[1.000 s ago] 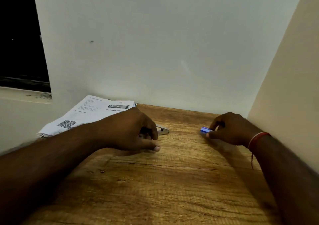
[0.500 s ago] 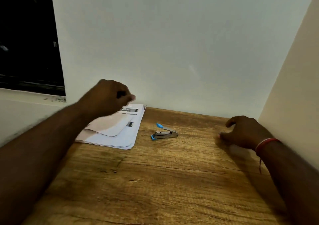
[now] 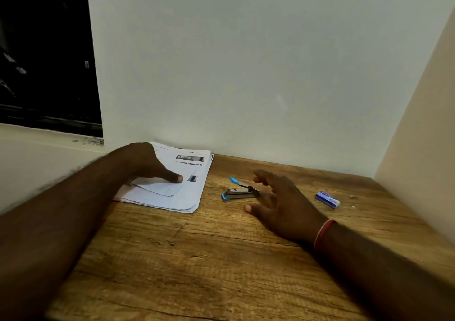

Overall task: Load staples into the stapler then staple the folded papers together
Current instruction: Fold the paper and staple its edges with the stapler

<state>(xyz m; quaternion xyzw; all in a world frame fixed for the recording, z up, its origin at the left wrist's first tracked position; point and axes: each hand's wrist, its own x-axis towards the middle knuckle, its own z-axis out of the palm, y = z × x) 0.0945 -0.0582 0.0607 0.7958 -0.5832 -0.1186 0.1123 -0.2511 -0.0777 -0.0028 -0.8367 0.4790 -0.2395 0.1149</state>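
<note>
On the desk [image 3: 221, 259], my right hand [image 3: 283, 212], spread open, has left the staple box [image 3: 327, 199] for the stapler [image 3: 241, 192]; left hand [image 3: 147, 165] on the papers [image 3: 194, 187], grip unclear.

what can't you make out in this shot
Head view only:
- Whether the stapler holds staples: too small, and its inside is not visible.
- Print on the papers and the staple box: too small and blurred.
- How the left hand grips the papers: its fingers are hidden behind the hand itself.
</note>
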